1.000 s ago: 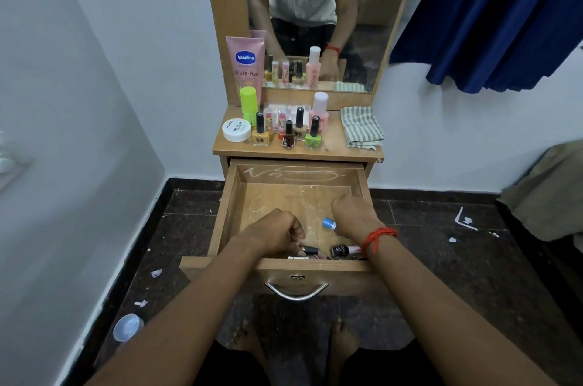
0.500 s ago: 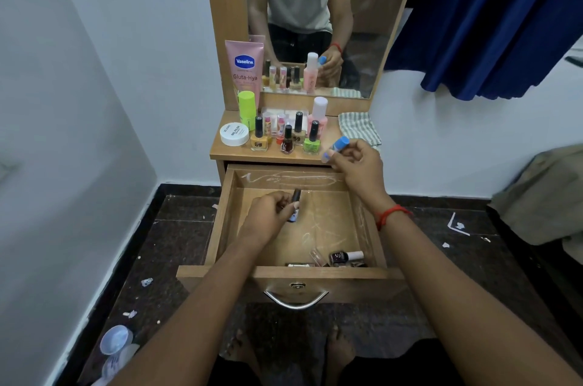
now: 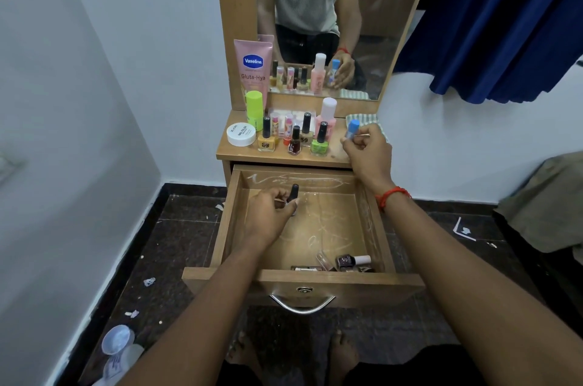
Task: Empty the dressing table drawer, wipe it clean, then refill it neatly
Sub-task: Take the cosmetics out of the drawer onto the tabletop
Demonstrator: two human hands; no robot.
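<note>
Careful: your right hand [image 3: 367,150] pinches a blue-capped tube [image 3: 351,128] beside crowded nail polish bottles [image 3: 319,141]; your left hand [image 3: 271,212] grips a black-capped bottle [image 3: 293,196] above the drawer [image 3: 372,228]. Setting either down carelessly could topple that row.

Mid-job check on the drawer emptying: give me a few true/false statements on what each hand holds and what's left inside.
1. The right hand holds a blue-capped tube over the tabletop. True.
2. The left hand is empty. False: it grips a black-capped bottle.
3. The drawer is fully emptied. False: a white-capped bottle and small items lie at its front.
4. The folded cloth lies on the tabletop. True.
</note>
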